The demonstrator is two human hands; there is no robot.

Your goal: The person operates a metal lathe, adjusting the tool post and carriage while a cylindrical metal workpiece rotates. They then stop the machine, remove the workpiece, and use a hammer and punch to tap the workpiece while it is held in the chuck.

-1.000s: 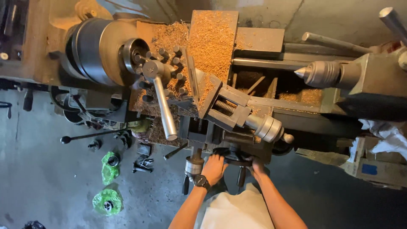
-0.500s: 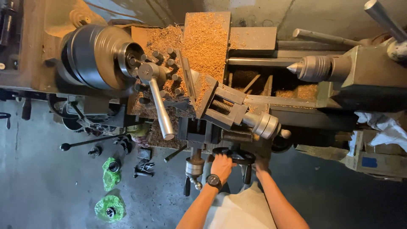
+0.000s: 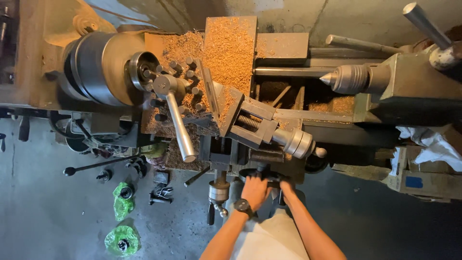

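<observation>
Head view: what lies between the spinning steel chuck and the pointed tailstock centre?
The chip-covered tool post and carriage sit between the chuck and the centre.

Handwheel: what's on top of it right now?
Both hands: left hand lies across the black handwheel, right hand grips its near edge. Most of the rim is covered.

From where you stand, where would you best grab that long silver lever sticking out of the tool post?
Probably at the free, rounded end of the silver lever, coming from the operator's side. It slopes away from the tool post toward the person, so that end stands clear of the spinning chuck and the wood shavings.
</observation>
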